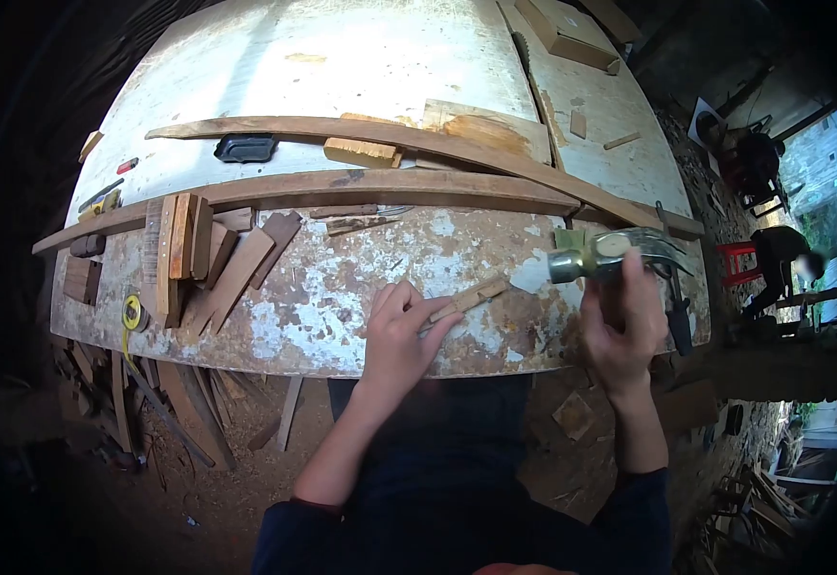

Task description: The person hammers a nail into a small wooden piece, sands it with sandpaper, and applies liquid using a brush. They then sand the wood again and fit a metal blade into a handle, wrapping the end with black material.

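My left hand (404, 331) pinches one end of a small wooden piece (476, 295) near the front edge of the worn workbench (313, 307). The piece slants up to the right, its far end pointing toward the hammer. My right hand (624, 321) is closed around a hammer (605, 257), raised over the right part of the bench. Its shiny metal head faces left, with the claw to the right. The hammer and the wooden piece are apart. A greenish block (568, 238) lies behind the hammer head.
Long boards (389, 184) cross the bench behind my hands. Wood blocks (181, 244) and a yellow tape measure (132, 312) are at the left. A black-handled tool (679, 326) lies right of my right hand. Another person (780, 264) is at the far right.
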A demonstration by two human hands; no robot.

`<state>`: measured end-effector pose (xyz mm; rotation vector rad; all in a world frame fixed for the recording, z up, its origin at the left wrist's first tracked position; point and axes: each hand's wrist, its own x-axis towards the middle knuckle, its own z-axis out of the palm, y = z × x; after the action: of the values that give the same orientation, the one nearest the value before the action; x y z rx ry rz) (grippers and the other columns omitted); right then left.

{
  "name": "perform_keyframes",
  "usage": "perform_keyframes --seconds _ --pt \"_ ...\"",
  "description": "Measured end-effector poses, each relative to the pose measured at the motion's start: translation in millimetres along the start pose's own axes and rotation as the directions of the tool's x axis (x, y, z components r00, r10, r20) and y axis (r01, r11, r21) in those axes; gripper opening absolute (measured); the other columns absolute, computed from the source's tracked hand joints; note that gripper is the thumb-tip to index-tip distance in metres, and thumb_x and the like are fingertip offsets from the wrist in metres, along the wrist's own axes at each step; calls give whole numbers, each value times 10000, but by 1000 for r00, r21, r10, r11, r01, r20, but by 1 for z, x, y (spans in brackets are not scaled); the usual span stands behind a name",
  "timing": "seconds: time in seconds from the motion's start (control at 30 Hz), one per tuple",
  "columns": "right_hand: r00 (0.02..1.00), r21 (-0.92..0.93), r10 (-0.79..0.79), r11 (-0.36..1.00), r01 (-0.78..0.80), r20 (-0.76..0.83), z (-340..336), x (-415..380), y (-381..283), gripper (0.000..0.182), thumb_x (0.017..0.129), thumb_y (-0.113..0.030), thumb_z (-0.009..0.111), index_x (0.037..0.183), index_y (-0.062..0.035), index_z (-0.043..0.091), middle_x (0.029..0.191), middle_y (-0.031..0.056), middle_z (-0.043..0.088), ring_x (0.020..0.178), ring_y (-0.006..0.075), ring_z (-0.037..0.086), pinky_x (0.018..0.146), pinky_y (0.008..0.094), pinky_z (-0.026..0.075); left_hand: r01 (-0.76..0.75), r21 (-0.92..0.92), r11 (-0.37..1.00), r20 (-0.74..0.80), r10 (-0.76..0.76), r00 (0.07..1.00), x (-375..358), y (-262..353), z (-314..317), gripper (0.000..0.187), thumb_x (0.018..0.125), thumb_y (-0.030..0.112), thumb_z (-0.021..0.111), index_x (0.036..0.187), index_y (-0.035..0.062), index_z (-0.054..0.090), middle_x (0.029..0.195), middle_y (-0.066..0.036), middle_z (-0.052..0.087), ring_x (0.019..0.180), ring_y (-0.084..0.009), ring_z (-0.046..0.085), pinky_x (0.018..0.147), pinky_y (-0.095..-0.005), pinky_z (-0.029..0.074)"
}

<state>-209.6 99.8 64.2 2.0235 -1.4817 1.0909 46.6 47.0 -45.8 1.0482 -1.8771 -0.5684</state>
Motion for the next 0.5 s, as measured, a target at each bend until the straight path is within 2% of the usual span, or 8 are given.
perform_keyframes --seconds 0.03,0.07,0.17,0.23,0.3,0.4,0.43,0.5 --pt "965 5 -96 995 97 245 -1 3 -3 768 818 100 783 1537 -123 629 1000 131 719 817 255 733 653 358 589 7 -21 1000 10 -7 1000 0 1 0 280 772 171 963 992 59 829 811 -64 569 807 -266 587 754 -407 475" --pt "862 36 -183 981 189 473 -2 10 -6 775 822 72 780 1541 -178 638 998 121 720 816 241 739 654 364 599 -25 -30 999 29 26 999 1 3 -1 273 775 154 955 990 51 822 814 -69 561 808 -271 582 762 -413 478" --pt "707 -59 -149 964 261 691 -9 27 -9 760 808 17 773 1511 -253 673 1007 108 726 801 223 747 649 372 611 -73 -61 995 65 77 995 4 4 -3 254 784 121 937 981 32 804 822 -82 547 812 -283 572 773 -425 485" --pt "891 -71 -133 981 181 434 -9 28 1 764 786 20 781 1498 -238 685 1020 110 731 783 227 741 646 362 610 5 -83 997 64 0 998 -2 3 1 246 790 122 933 973 27 799 823 -86 548 811 -288 574 762 -427 486" --pt "984 -30 -91 995 96 156 -5 29 5 773 754 19 795 1480 -228 700 1039 110 742 756 208 729 644 340 608 16 -79 997 64 -11 998 -5 3 2 240 791 123 931 965 26 796 824 -88 550 808 -292 576 761 -430 486" --pt "930 -1 -135 990 144 342 -7 20 0 725 800 10 768 1474 -253 711 1053 93 734 751 186 710 629 329 593 27 -84 996 74 -21 997 1 4 -1 232 794 125 928 957 27 793 827 -93 560 804 -297 578 761 -431 488" --pt "808 -1 -244 957 290 536 -8 25 -1 708 848 -4 726 1493 -293 698 1077 72 722 764 165 696 623 317 581 31 -90 995 86 -23 996 2 5 -2 230 795 125 926 955 28 793 829 -95 565 803 -298 579 762 -431 488" --pt "765 -55 -240 940 337 598 -19 30 1 729 872 -16 698 1532 -322 659 1091 58 715 774 164 692 631 310 582 -13 -97 995 96 23 995 0 5 -3 221 802 125 922 957 31 795 831 -97 573 805 -300 582 763 -432 490"
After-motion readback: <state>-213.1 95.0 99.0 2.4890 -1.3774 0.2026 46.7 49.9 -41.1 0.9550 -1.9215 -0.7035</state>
